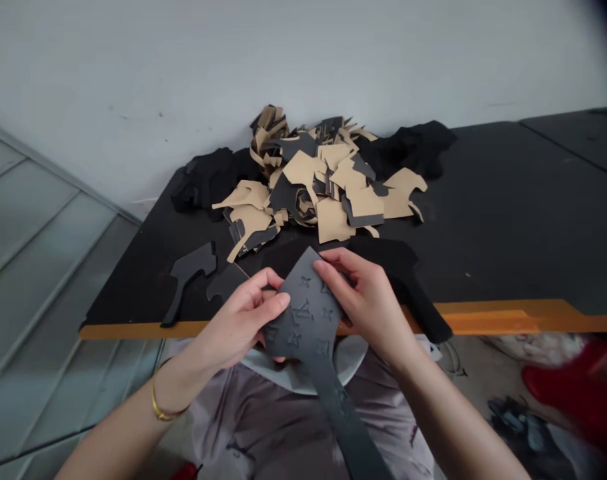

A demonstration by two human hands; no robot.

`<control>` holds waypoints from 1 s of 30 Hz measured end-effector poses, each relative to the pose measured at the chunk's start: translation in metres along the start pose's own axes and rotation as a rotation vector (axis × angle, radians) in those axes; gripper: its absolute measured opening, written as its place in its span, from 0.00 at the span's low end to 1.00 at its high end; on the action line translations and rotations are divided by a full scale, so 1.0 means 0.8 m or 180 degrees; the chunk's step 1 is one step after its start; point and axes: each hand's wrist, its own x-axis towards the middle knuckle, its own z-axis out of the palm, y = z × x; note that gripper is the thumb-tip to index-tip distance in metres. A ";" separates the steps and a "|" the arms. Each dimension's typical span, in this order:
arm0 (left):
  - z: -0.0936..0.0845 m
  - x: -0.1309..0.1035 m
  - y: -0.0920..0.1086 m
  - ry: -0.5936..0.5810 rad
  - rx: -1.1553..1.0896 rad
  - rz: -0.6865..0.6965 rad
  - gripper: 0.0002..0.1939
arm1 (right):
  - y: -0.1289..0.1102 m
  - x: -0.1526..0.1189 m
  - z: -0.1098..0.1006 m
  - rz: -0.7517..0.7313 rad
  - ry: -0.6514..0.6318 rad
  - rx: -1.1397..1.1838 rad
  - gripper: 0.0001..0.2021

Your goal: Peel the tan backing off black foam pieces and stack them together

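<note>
While your left hand (243,313) and right hand (371,297) pinch the embossed piece (311,317), its underside is hidden. Its near strap (346,413) is cropped.

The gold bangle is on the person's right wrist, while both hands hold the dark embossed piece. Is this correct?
Wrong side: the head view shows the gold bangle on the left wrist. The left hand and right hand do hold the dark embossed piece.
</note>
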 end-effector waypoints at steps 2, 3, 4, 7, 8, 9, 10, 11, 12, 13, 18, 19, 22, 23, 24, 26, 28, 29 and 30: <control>-0.004 0.001 0.001 0.0016 -0.0064 -0.0062 0.16 | 0.000 0.004 0.002 -0.0012 -0.0057 -0.0046 0.12; -0.006 0.001 0.001 0.0036 -0.0078 -0.0078 0.16 | 0.000 0.006 0.004 -0.0023 -0.0068 -0.0050 0.12; -0.007 0.001 0.001 0.0053 -0.0091 -0.0089 0.16 | 0.000 0.007 0.005 -0.0052 -0.0072 -0.0053 0.12; -0.008 0.001 0.000 0.0096 -0.0108 -0.0080 0.17 | 0.003 0.013 0.009 -0.0178 -0.0103 -0.0098 0.11; -0.008 0.001 -0.001 0.0120 -0.0084 -0.0069 0.17 | 0.005 0.015 0.009 -0.0199 -0.0121 -0.0134 0.11; -0.009 0.002 -0.002 0.0153 -0.0038 -0.0050 0.17 | 0.006 0.017 0.009 -0.0206 -0.0152 -0.0178 0.12; -0.009 0.003 -0.002 0.0206 0.0028 -0.0026 0.17 | 0.008 0.017 0.007 -0.0234 -0.0178 -0.0236 0.12; -0.011 0.004 -0.002 0.0280 0.0108 0.0019 0.18 | 0.009 0.017 0.004 -0.0298 -0.0164 -0.0322 0.13; -0.013 0.007 0.000 0.0371 0.0195 0.0100 0.18 | 0.010 0.014 0.002 -0.0394 -0.0091 -0.0440 0.15; -0.017 0.011 0.003 0.0471 0.0280 0.0201 0.19 | 0.010 0.010 0.000 -0.0509 0.0021 -0.0576 0.16; -0.045 0.042 0.026 0.0752 0.0623 0.0481 0.17 | 0.024 -0.034 0.018 -0.0917 -0.0145 -0.1197 0.14; -0.050 0.050 0.029 0.0732 0.0681 0.0481 0.17 | 0.031 -0.044 0.027 -0.0946 -0.0238 -0.1321 0.16; -0.058 0.067 0.028 0.0595 0.0951 0.0410 0.18 | 0.055 -0.061 0.052 -0.0858 -0.0244 -0.1427 0.19; -0.059 0.071 0.025 0.0545 0.1054 0.0370 0.18 | 0.062 -0.064 0.058 -0.0825 -0.0208 -0.1399 0.19; -0.060 0.073 0.023 0.0504 0.1137 0.0345 0.18 | 0.066 -0.065 0.063 -0.0810 -0.0169 -0.1362 0.18; -0.062 0.076 0.021 0.0475 0.1249 0.0385 0.17 | 0.069 -0.065 0.068 -0.0799 -0.0110 -0.1274 0.17; -0.066 0.080 0.022 0.0482 0.1345 0.0491 0.17 | 0.065 -0.063 0.070 -0.0763 -0.0092 -0.1181 0.17; -0.069 0.083 0.025 0.0481 0.1377 0.0546 0.17 | 0.062 -0.061 0.072 -0.0720 -0.0096 -0.1142 0.17; -0.072 0.086 0.027 0.0471 0.1402 0.0587 0.18 | 0.058 -0.059 0.075 -0.0668 -0.0102 -0.1113 0.17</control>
